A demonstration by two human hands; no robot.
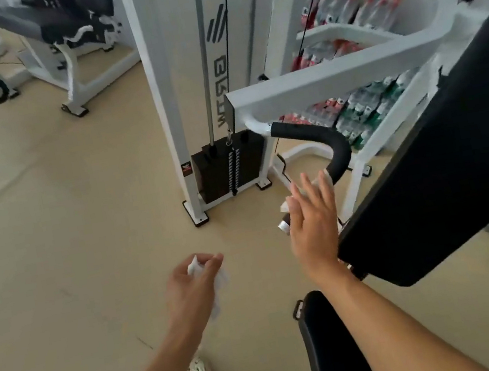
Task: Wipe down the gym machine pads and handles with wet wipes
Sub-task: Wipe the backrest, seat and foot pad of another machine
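1. Pinching a crumpled white wet wipe (212, 283) between thumb and curled fingers, the left hand (189, 287) hangs over the beige floor (48, 218), apart from the machine.
2. The right hand (312, 222) is spread, fingers straight and released, its palm laid against the lower end of the black curved handle (325, 142); a second wipe (327, 178) shows white between the fingertips and the grip, and another scrap of white shows at the thumb side.
3. The handle's silver end cap (284, 225) shows just left of the right palm.
4. The handle rises and bends up to a white frame arm (331, 76), which runs toward the upper right.
5. A large black back pad (458, 156) lies tilted just right of the right hand; a smaller black seat pad (328, 346) sits beneath the right forearm.
6. Behind the handle stands the white tower with its black weight stack (227, 168) and cable.
7. Packaged goods on white shelves (350, 34) fill the upper right; another machine (60, 38) stands at the upper left.
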